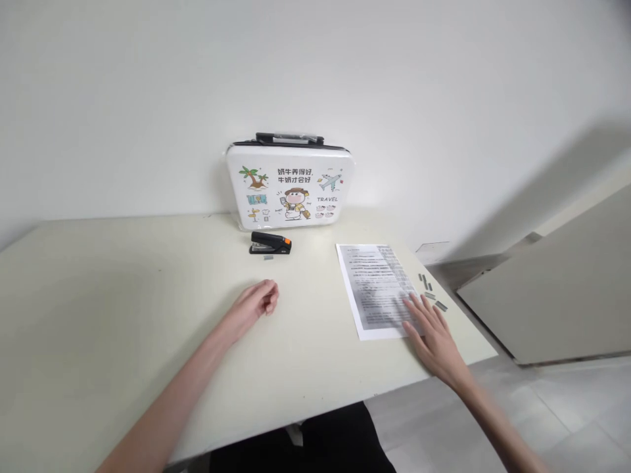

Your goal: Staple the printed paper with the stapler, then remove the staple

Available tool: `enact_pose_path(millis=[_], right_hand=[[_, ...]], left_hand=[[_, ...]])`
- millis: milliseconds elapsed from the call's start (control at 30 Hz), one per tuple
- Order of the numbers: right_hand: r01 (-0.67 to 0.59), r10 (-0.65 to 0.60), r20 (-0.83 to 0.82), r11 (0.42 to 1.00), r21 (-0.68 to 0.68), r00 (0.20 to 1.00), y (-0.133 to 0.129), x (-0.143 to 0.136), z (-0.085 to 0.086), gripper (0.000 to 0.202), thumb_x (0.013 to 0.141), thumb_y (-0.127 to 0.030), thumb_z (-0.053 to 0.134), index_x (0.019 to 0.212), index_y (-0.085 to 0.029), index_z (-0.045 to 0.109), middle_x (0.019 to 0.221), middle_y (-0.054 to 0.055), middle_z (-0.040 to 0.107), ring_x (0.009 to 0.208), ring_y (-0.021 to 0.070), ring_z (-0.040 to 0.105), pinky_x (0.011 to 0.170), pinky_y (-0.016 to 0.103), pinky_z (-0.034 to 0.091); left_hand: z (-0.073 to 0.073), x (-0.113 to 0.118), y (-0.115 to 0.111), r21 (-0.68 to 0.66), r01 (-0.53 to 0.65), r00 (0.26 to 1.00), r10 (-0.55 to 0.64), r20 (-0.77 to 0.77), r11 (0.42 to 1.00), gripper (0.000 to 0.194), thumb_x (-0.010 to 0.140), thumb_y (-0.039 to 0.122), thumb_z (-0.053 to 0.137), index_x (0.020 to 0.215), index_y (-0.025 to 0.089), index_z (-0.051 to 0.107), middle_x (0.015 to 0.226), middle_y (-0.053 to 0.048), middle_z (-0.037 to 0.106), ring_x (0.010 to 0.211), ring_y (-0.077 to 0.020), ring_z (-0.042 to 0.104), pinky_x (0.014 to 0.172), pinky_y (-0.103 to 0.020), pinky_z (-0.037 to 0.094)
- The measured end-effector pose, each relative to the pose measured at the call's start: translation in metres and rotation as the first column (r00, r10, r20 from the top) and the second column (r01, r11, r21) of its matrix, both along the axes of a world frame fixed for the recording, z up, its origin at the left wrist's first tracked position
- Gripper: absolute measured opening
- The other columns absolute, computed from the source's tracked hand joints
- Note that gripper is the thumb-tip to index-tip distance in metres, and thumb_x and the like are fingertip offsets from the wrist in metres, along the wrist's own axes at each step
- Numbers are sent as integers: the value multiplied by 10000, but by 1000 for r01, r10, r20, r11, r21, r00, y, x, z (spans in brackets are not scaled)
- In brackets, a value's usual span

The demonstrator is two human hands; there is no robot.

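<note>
- We spread our right hand (430, 332) over the printed sheet (377, 286), right of the stapler (270, 244).
- Our left hand (255, 303) curls closed, seemingly empty.
- Probable step: taking the sheet, calling for an edge pinch.

Light is soft and moderately bright, spread evenly over the pale wall (148, 98) and the table (123, 282); its source lies out of view. A faint shadow runs left of the left forearm (187, 381), another edges the left of the case (296, 161), and a broader grey one slants across the wall at far right. Small glints catch the handle wrapping (296, 138). Print on the paper (365, 279) blurs, while the case's larger lettering is legible. The far right corner darkens, and wide-angle stretch pulls at the edges.
</note>
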State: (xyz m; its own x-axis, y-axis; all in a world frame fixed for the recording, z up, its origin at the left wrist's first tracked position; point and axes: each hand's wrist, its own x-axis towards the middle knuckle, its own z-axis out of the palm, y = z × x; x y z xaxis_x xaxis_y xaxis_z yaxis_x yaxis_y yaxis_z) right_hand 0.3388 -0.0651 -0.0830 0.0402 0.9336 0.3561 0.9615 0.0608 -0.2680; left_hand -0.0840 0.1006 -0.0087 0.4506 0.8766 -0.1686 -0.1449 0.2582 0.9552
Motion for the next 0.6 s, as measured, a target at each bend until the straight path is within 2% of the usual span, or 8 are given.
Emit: enact_pose_path(millis=[133,300,400,600], right_hand=[[34,-34,38,999,-6,999,2,-1,-6,587,1099,-493,373,1656,-311,345,1723,48,355,1626,312,246,1303,609,260],[54,-54,12,998,-29,998,0,-2,-8,618,1088,-526,404,1656,-289,353,1721,74,359,1611,320,290,1288,594,311],[66,-66,18,997,-25,998,0,-3,-8,631,1078,-548,419,1652,-291,367,1717,72,366,1597,328,322,1288,591,316],[50,-48,53,998,-36,997,2,-3,-7,589,1087,-526,400,1628,-292,414,1718,71,364,1599,311,322,1292,577,309]], left_hand=[[-3,0,-5,147,139,976,-110,-186,979,451,969,506,642,716,225,397,651,64,330,563,-109,277,559,-270,239],[-7,4,-13,328,240,909,-93,-407,914,521,928,468,633,662,233,252,644,72,191,587,-109,185,568,-282,160],[-7,6,-17,348,310,883,-132,-450,885,519,919,441,618,667,233,216,652,68,163,593,-108,166,567,-283,149],[-11,9,-17,402,290,878,-74,-473,869,492,926,427,605,668,231,234,648,63,185,592,-111,192,572,-285,150]])
